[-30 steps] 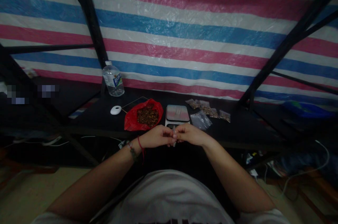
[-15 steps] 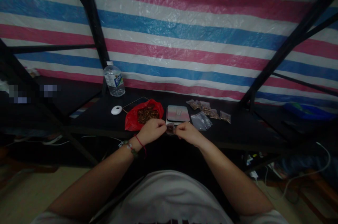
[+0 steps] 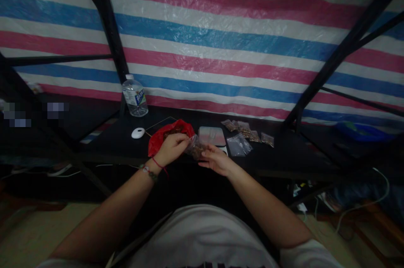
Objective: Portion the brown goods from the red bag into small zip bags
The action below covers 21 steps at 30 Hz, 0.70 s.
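Note:
A small clear bag (image 3: 196, 150) with brown pieces inside hangs between my hands at the table's front edge. My left hand (image 3: 173, 147) pinches its upper left side, in front of a red bag (image 3: 154, 141) of brown pieces. The fingers of my right hand (image 3: 217, 160) hold the bag's lower right side. Just behind is a scale (image 3: 212, 135) with a pale top. Flat clear bags (image 3: 239, 145) lie to its right, and several filled bags (image 3: 254, 135) lie farther right and behind.
A clear bottle (image 3: 135, 97) stands at the back left, with a white oval object (image 3: 138, 133) in front of it. Black metal posts (image 3: 110, 28) rise at both sides before a striped sheet (image 3: 214, 57). A blue tray (image 3: 362, 132) sits far right.
Both hands have shifted slightly left. The small bag is now raised and tilted, showing more of itself. My right hand's fingers have spread from a pinch to hold its side.

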Available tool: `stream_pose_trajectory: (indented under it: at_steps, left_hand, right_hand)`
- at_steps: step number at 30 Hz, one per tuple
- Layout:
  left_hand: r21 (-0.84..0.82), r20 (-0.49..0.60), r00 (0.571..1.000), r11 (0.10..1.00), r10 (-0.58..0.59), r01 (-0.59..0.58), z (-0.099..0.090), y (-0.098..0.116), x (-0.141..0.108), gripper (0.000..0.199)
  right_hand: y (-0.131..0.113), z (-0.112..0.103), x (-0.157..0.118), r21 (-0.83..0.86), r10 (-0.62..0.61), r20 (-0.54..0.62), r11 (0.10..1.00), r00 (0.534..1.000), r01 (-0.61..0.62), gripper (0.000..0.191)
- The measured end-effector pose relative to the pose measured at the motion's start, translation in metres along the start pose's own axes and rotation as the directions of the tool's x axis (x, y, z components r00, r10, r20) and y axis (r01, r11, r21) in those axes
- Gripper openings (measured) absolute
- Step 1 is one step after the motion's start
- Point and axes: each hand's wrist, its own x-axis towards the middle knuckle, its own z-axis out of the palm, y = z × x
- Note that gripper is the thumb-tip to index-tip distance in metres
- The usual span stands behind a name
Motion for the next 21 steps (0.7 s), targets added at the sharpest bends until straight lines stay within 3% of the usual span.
stream_pose_trajectory:
  at_steps: [2,4,7,9,12,17,21]
  left_hand:
    - [0.002,-0.105,0.993,0.999,-0.048,0.049,-0.003,-0.009,0.003,0.025]
    - [0.051,-0.276,0.958,0.994,-0.074,0.092,-0.008,-0.018,0.006,0.023]
    - [0.146,-0.423,0.906,0.984,-0.029,0.1,-0.015,-0.026,0.008,0.026]
    - [0.132,-0.393,0.919,0.987,-0.032,0.091,-0.02,-0.032,0.009,0.029]
    - [0.016,-0.278,0.948,0.987,-0.152,0.163,-0.022,-0.043,0.011,0.033]
    - [-0.273,-0.219,0.908,0.916,-0.357,0.294,-0.022,-0.063,0.014,0.037]
    - [-0.457,-0.141,0.888,0.825,-0.437,0.333,-0.021,-0.07,0.013,0.04]
  right_hand:
    - [-0.001,0.005,0.008,0.027,-0.045,-0.049,0.999,0.998,0.047,0.042]
    - [-0.006,0.01,0.017,0.026,-0.096,-0.104,0.995,0.99,0.099,0.042]
    - [-0.015,0.018,0.032,-0.02,-0.143,-0.162,0.99,0.976,0.142,0.043]
    - [-0.021,0.024,0.041,-0.082,-0.177,-0.179,0.983,0.968,0.164,0.04]
    - [-0.027,0.031,0.054,-0.186,-0.237,-0.15,0.96,0.96,0.208,0.034]
    - [-0.034,0.033,0.083,-0.359,-0.318,-0.134,0.898,0.939,0.253,0.029]
    - [-0.041,0.033,0.104,-0.581,-0.449,-0.157,0.762,0.879,0.286,0.03]
